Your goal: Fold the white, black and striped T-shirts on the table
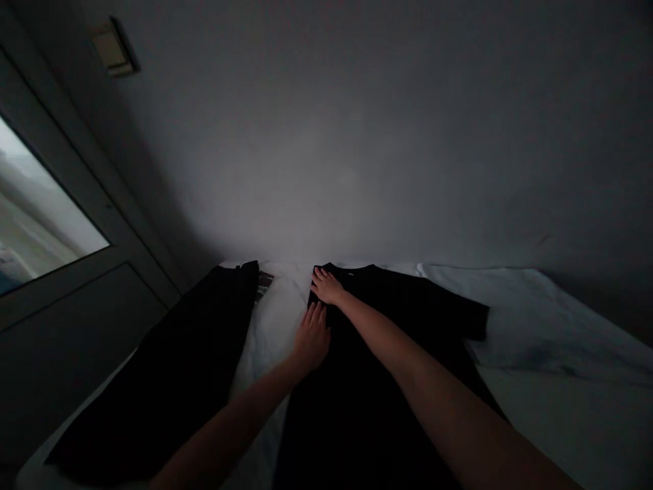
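Observation:
A black short-sleeved shirt (367,408) lies spread on a pale sheet (278,306), its neckline toward the wall and one sleeve stretched out to the right. My right hand (326,286) rests on the shirt's upper left corner with its fingers apart. Just below it, my left hand (312,335) lies on the shirt's left edge, fingers extended and slightly spread. Neither hand grips anything visible. The left sleeve cannot be seen spread out beside the hands. Another black garment (188,367) lies to the left, with a small patterned piece (264,284) showing at its upper right.
A grey wall (347,136) rises behind the sheet, with a switch plate (113,49) at the upper left. A door with a glass pane (41,211) stands on the left. Whitish rumpled cloth (541,320) lies at the right.

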`<action>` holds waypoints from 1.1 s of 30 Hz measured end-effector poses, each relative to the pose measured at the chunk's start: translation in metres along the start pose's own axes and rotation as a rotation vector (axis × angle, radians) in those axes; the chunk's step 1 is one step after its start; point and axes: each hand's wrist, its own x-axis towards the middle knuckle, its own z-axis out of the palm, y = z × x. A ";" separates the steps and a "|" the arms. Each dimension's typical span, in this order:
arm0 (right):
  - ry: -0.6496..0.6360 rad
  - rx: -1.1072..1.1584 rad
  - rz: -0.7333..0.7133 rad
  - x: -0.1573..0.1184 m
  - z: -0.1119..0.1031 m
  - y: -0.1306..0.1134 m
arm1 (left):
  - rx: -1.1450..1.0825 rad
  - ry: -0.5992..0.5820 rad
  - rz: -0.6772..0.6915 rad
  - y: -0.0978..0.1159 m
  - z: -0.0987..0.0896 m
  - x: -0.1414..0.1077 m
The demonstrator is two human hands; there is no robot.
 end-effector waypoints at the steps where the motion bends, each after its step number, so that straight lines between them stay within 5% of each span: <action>1: 0.013 0.004 0.028 0.005 0.007 0.006 | 0.021 0.051 0.027 -0.004 0.019 0.003; 5: 0.078 0.052 0.137 0.020 0.030 0.022 | 0.035 0.167 0.089 -0.021 0.057 -0.003; 10: 0.079 0.109 0.091 0.016 0.027 0.034 | -0.015 0.184 0.121 -0.031 0.058 -0.004; 13: 0.188 0.095 0.038 -0.026 0.003 0.063 | -0.078 0.129 0.094 -0.036 0.047 0.005; 16: 0.284 0.048 0.282 -0.096 -0.034 0.120 | -0.187 0.043 0.021 -0.031 0.023 0.030; 20: 0.319 0.008 0.796 -0.188 -0.077 0.206 | -0.479 -0.023 0.067 0.028 -0.014 0.093; 24: 0.260 0.094 0.937 -0.235 -0.079 0.250 | -0.898 -0.385 -0.074 0.135 -0.019 0.156; 28: 0.270 0.202 0.901 -0.235 -0.072 0.246 | -0.959 -0.581 -0.209 0.216 0.002 0.194; 33: 0.346 0.300 0.726 -0.213 -0.080 0.212 | -1.029 -0.466 -0.310 0.247 0.018 0.220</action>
